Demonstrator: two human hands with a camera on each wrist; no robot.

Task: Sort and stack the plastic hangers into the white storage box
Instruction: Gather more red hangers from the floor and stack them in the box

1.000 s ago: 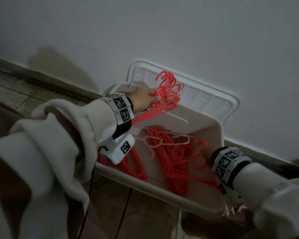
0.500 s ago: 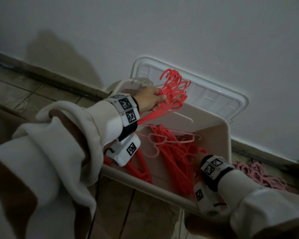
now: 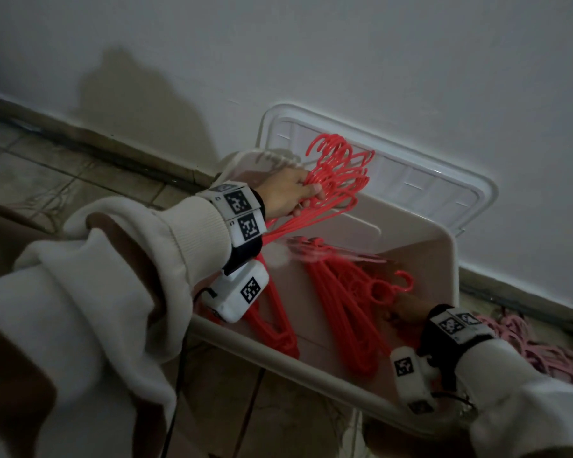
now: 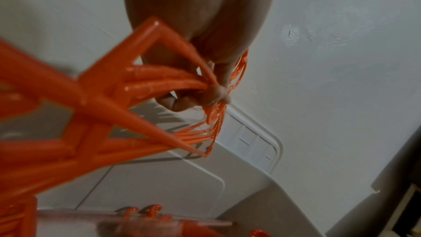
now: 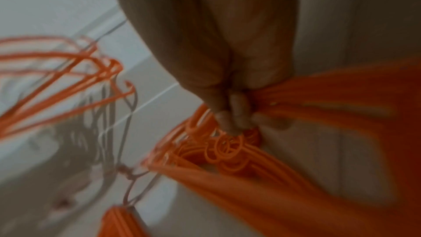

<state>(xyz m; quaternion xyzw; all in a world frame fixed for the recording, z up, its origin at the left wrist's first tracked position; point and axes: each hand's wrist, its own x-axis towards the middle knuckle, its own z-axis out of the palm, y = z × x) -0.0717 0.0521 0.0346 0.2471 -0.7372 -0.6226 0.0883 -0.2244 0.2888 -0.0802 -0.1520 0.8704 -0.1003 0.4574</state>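
Note:
The white storage box stands open on the floor against the wall. My left hand grips a bunch of red hangers by their necks above the box's back left corner, hooks fanned upward; the left wrist view shows the fingers curled round that bunch. A pile of red hangers lies in the box, and a smaller stack lies at its left. My right hand is down inside the box at the pile's hooks, with curled fingers among the hooks. The right wrist view is blurred.
The box's lid leans against the white wall behind it. A blurred pale pink hanger lies across the top of the pile. More pink hangers lie heaped on the tiled floor right of the box. A black cable runs down near my left sleeve.
My right hand has moved from the box's right end in toward the hooks of the pile. The pink hanger on the pile has shifted and blurs. My left hand still holds its bunch.

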